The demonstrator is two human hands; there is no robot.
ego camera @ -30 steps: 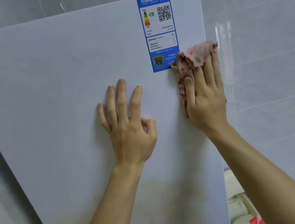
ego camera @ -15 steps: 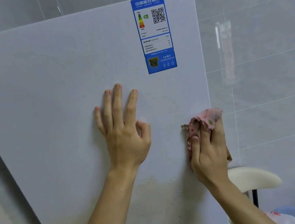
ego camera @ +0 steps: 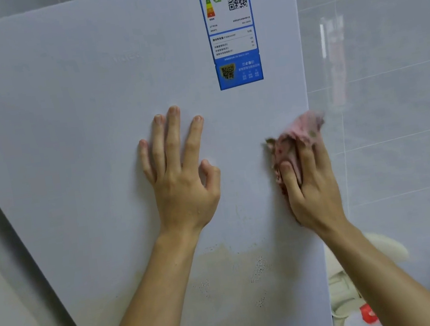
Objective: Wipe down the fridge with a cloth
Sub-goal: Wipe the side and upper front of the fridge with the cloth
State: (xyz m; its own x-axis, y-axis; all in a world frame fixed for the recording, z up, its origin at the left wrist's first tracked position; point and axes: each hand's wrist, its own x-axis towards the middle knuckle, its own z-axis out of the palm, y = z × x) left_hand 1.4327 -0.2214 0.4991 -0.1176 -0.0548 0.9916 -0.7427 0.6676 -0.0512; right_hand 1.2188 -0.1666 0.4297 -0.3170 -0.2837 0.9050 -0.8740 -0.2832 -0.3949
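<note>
The white fridge door [ego camera: 79, 126] fills most of the view. A blue energy label [ego camera: 230, 28] is stuck near its upper right corner. My left hand [ego camera: 180, 178] lies flat on the door with fingers spread, holding nothing. My right hand [ego camera: 311, 185] presses a bunched pink cloth [ego camera: 296, 137] against the door near its right edge, below the label. The cloth is blurred by motion. A yellowish stain with dark specks [ego camera: 240, 272] spreads over the lower door, under both wrists.
Grey wall tiles [ego camera: 390, 83] stand right of the fridge. Low on the right are a cream rounded seat [ego camera: 389, 249] and a red-capped object [ego camera: 367, 312]. A grey surface [ego camera: 3, 275] lies left of the door.
My right hand swept the cloth down the door's right edge from beside the label, then came partly back up. My left hand stayed flat in place.
</note>
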